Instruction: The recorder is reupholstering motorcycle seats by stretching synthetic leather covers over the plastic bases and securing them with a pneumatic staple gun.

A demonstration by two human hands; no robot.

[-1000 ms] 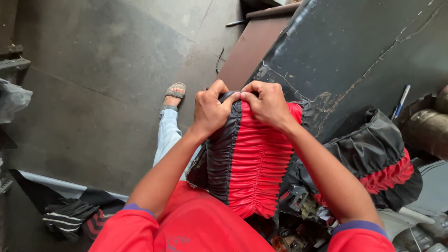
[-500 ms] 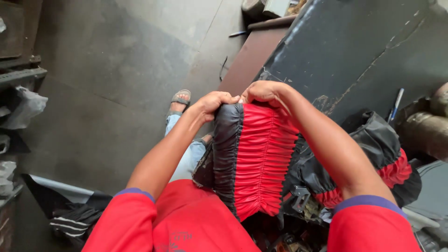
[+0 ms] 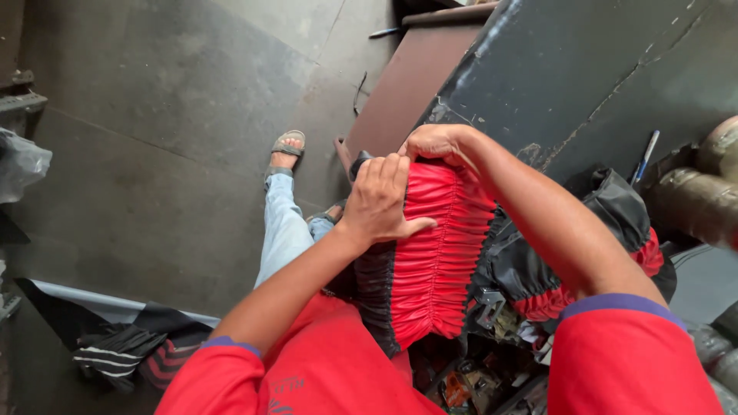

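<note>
A ruched red and black cover (image 3: 430, 261) is stretched over a seat-shaped form in front of me, at the edge of a dark scuffed worktable (image 3: 584, 77). My left hand (image 3: 380, 200) lies over its top left corner, fingers curled over the edge and thumb pressed on the red pleats. Gripping the top edge just to the right is my right hand (image 3: 434, 142), its fingers hooked behind the cover. A second red and black cover (image 3: 607, 230) lies bunched on the table under my right forearm.
A brown board (image 3: 400, 100) leans against the table's left side. My sandalled foot (image 3: 286, 147) rests on the concrete floor. Striped black fabric (image 3: 123, 346) lies at lower left. Metal cylinders (image 3: 703, 192) and a blue pen (image 3: 644, 156) sit at right. Small clutter shows below the cover.
My left hand has slid from beside the right hand onto the cover's top left corner, its thumb now on the red pleats. The view has shifted slightly right.
</note>
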